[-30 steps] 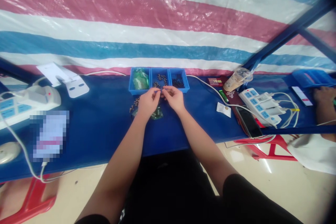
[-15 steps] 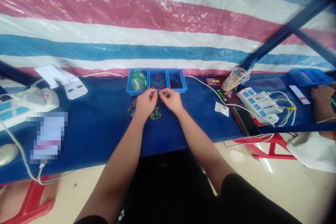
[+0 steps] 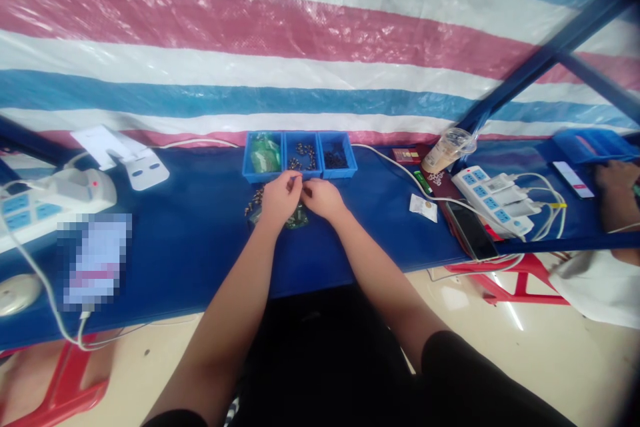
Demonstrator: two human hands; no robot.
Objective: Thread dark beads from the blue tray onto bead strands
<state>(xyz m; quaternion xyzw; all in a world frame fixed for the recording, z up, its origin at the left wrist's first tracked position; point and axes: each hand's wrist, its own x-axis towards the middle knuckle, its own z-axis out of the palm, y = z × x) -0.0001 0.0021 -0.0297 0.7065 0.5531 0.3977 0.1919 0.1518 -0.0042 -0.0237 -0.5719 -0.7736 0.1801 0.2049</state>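
My left hand (image 3: 281, 199) is closed in a pinch, its fingertips just in front of the blue three-part tray (image 3: 257, 178). What it pinches is too small to make out. Close beside it, my right hand (image 3: 324, 197) has its fingers curled together, and their tips are partly hidden. A green plastic bag (image 3: 265, 153) fills the tray's left compartment. Small brass-and-dark parts (image 3: 303, 159) lie in the middle one, small black pieces (image 3: 336, 160) in the right one. Below my hands are green circuit boards (image 3: 298, 217), with more brass-coloured parts (image 3: 256, 200) to their left.
At left are a white power strip (image 3: 55, 197), a blurred phone (image 3: 97, 260) and a white stand (image 3: 143, 167). To the right stand a plastic drink cup (image 3: 444, 152), a dark phone (image 3: 473, 230) and another power strip (image 3: 493, 203). Another person's hand (image 3: 617, 177) rests at far right.
My right hand has turned inward and lowered slightly, its fingers curling more. My left hand keeps its pinch at nearly the same place. The view has shifted slightly.
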